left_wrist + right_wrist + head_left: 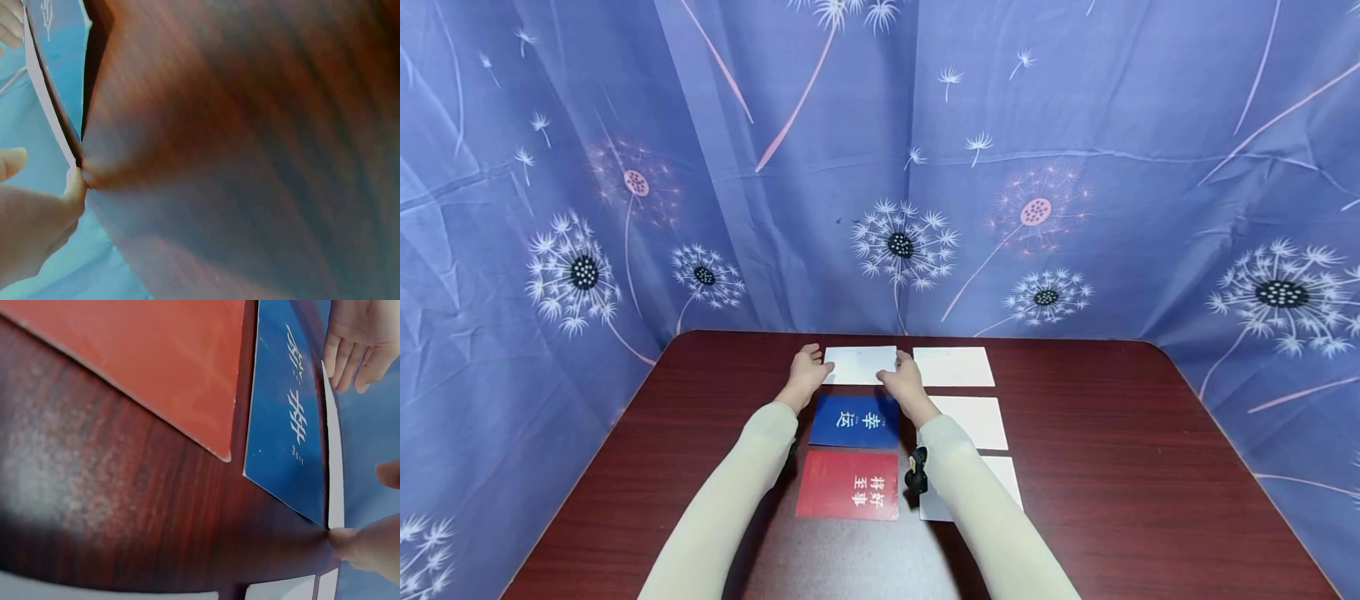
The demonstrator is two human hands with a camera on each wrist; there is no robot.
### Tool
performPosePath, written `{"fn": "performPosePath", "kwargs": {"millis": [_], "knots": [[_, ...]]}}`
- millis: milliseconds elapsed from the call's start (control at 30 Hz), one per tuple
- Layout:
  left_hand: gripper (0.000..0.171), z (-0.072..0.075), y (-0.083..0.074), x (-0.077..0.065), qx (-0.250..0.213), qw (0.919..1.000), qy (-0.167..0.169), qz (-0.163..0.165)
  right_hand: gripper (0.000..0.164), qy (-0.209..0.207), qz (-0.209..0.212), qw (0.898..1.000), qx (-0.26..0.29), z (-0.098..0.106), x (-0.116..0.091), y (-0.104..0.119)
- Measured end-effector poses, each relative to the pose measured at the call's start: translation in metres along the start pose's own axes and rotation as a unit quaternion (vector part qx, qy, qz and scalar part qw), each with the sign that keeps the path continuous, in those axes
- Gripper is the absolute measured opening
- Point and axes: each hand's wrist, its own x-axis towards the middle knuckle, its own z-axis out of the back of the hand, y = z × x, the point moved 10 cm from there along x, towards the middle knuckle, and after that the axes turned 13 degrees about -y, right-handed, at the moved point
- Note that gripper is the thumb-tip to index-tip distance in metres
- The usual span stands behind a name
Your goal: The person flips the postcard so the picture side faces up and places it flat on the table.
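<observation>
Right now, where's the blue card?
Head view, just left of centre: the blue card lies in the middle of the left column, between the red card nearer the camera and a white card farther away.

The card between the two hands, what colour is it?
The card is white; the head view shows it best.
</observation>
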Motion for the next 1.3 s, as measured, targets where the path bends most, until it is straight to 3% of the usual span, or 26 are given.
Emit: {"fn": "performPosePath", "kwargs": {"millis": [233, 533, 800, 1067, 1300], "knots": [[0.055, 0.008, 0.001, 0.001, 0.03, 0.9991, -0.03, 0.006, 0.065, -0.018, 0.004, 1.0, 0.015, 0.004, 0.0, 0.003], [0.046, 0.013, 0.002, -0.001, 0.032, 0.9981, -0.051, 0.013, 0.055, -0.081, 0.009, 0.996, 0.038, 0.018, 0.001, 0.003], [0.037, 0.019, -0.002, 0.0, 0.036, 0.9968, -0.071, -0.005, 0.038, -0.133, 0.022, 0.991, 0.025, 0.029, 0.003, 0.003], [0.039, 0.026, -0.011, -0.003, 0.026, 0.9956, -0.082, -0.036, 0.033, -0.171, 0.055, 0.983, 0.032, 0.039, 0.005, 0.006], [0.039, 0.028, -0.016, -0.002, 0.014, 0.9954, -0.084, -0.044, 0.029, -0.183, 0.056, 0.981, 0.031, 0.045, 0.005, 0.008]]}}
